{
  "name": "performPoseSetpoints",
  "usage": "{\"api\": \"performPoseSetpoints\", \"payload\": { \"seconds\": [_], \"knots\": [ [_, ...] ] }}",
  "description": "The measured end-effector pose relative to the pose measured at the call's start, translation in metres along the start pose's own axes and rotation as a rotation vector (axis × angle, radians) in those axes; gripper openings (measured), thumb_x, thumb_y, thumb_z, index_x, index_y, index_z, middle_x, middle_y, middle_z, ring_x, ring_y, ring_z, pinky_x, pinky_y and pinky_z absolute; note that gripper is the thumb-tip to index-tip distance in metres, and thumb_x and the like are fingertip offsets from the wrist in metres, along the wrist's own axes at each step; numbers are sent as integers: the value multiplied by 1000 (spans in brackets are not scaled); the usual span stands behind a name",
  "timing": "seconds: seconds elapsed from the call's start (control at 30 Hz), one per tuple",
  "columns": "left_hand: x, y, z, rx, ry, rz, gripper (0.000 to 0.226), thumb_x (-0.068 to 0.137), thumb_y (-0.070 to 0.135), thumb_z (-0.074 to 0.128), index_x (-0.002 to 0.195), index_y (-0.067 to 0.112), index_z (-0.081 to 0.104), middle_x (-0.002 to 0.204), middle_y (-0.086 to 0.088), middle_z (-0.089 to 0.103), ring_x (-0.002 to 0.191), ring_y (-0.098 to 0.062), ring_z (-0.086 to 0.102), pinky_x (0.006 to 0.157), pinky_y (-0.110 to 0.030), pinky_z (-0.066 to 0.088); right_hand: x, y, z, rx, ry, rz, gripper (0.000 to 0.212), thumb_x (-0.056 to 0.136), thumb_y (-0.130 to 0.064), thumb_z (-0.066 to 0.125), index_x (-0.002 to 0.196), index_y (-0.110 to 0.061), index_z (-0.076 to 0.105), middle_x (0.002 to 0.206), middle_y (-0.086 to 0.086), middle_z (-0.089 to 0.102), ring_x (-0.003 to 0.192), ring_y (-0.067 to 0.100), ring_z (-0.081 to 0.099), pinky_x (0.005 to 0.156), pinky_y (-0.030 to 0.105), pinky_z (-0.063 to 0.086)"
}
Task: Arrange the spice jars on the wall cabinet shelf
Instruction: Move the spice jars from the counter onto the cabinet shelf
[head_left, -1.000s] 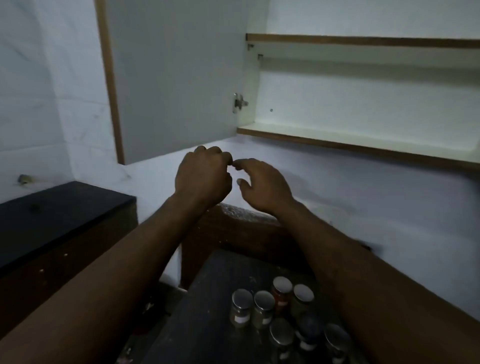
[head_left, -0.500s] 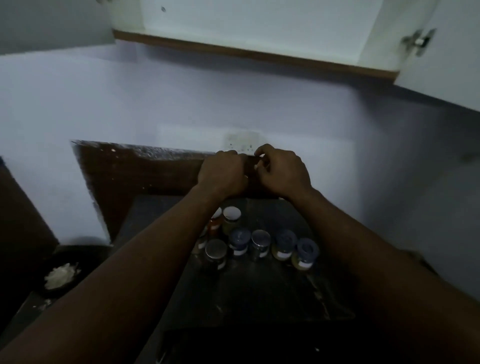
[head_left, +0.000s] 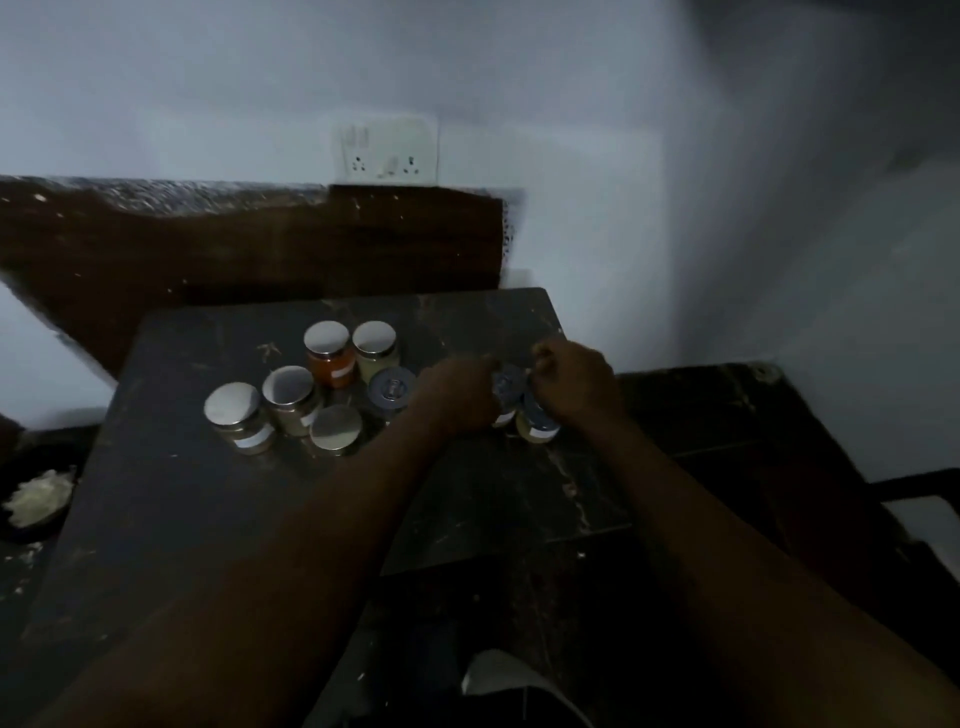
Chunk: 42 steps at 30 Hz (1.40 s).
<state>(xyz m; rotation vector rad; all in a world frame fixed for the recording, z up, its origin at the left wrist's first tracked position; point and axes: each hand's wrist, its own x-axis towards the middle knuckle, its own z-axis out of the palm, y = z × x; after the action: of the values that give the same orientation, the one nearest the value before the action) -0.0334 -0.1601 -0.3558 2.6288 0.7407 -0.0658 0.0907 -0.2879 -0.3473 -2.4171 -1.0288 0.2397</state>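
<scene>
Several spice jars stand grouped on a dark countertop (head_left: 208, 519). Silver-lidded ones include a jar (head_left: 232, 408) at the left, an orange-filled jar (head_left: 327, 353) and a pale jar (head_left: 375, 343) at the back. A blue-lidded jar (head_left: 392, 388) stands in the middle. My left hand (head_left: 457, 395) is curled around a blue-lidded jar (head_left: 508, 387) at the group's right end. My right hand (head_left: 576, 384) is closed over another jar (head_left: 537, 426) beside it. Both jars rest on the counter, partly hidden by my fingers. The wall cabinet shelf is out of view.
A white socket plate (head_left: 387, 148) sits on the wall above a dark backsplash (head_left: 260, 244). A dark bowl with white powder (head_left: 36, 501) lies at the far left. A lower dark ledge (head_left: 727, 415) runs to the right. A white object (head_left: 498, 675) shows at the bottom.
My view dropped from the open cabinet to the counter. Both hands came down from in front of the wall onto the two right-hand jars.
</scene>
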Motion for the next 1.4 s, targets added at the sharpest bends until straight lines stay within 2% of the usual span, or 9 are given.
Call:
{"api": "performPoseSetpoints", "payload": {
  "seconds": [0.1, 0.37, 0.47, 0.57, 0.8, 1.0, 1.13, 1.3, 1.4],
  "knots": [
    [26, 9, 41, 16, -34, -14, 66, 90, 44, 69, 149, 24, 46, 142, -9, 60, 120, -31, 63, 94, -38, 51, 12, 47, 26, 30, -88, 77, 38, 85, -34, 63, 120, -20, 64, 121, 9, 65, 107, 30, 64, 84, 31, 47],
    [89, 30, 121, -197, -170, -24, 81, 90, 38, 69, 158, 25, 28, 160, -9, 34, 131, -37, 55, 106, -47, 48, 44, 133, 78, 55, -176, 338, 92, 80, -42, 81, 155, -20, 33, 156, 15, 37, 137, 37, 47, 110, 54, 45],
    [95, 36, 137, -233, -145, -34, 75, 91, 36, 68, 157, 21, 35, 158, -9, 37, 130, -36, 55, 106, -44, 45, 46, 146, 90, 127, -207, 329, 105, 77, -48, 84, 160, -17, 26, 158, 16, 38, 140, 35, 45, 114, 45, 39],
    [95, 41, 149, -265, -78, -55, 66, 92, 30, 70, 152, 13, 47, 150, -12, 46, 126, -36, 57, 103, -38, 43, 47, 149, 104, 225, -204, 290, 105, 81, -37, 85, 162, -12, 23, 160, 17, 37, 142, 32, 43, 110, 31, 32],
    [94, 29, 152, -333, -40, -19, 67, 89, 25, 74, 150, 15, 49, 152, -9, 46, 124, -31, 60, 101, -41, 50, 52, 153, 114, 185, -125, 264, 101, 81, -42, 85, 160, -16, 28, 158, 11, 42, 140, 28, 46, 108, 31, 38],
    [94, 25, 112, -559, -3, 10, 103, 69, 60, 59, 162, 30, 26, 157, -5, 34, 129, -28, 55, 99, -36, 47, 46, 140, 82, 329, 14, 234, 98, 70, -46, 92, 151, -23, 41, 147, -2, 54, 132, 14, 54, 109, 31, 47],
    [99, 15, 81, -617, -57, 170, 105, 83, 27, 80, 164, 14, 15, 155, -15, 46, 141, -32, 47, 118, -42, 38, 46, 119, 47, 503, 75, 131, 105, 66, -35, 97, 152, -32, 39, 146, -10, 54, 131, 2, 54, 103, 10, 44],
    [106, 21, 4, -683, 176, 264, 89, 82, 34, 82, 156, 15, 37, 151, -6, 54, 137, -21, 53, 114, -43, 44, 70, 61, -18, 735, 197, -43, 87, 67, -32, 90, 138, -33, 40, 137, -1, 60, 122, 12, 64, 95, 25, 57],
    [111, 30, -51, -649, 350, 315, 89, 79, 50, 79, 154, 25, 37, 148, 0, 53, 129, -13, 55, 106, -41, 51, 87, 21, -58, 820, 314, -84, 74, 71, -40, 84, 131, -35, 42, 136, -13, 59, 123, 8, 63, 96, 32, 59]
  ]
}}
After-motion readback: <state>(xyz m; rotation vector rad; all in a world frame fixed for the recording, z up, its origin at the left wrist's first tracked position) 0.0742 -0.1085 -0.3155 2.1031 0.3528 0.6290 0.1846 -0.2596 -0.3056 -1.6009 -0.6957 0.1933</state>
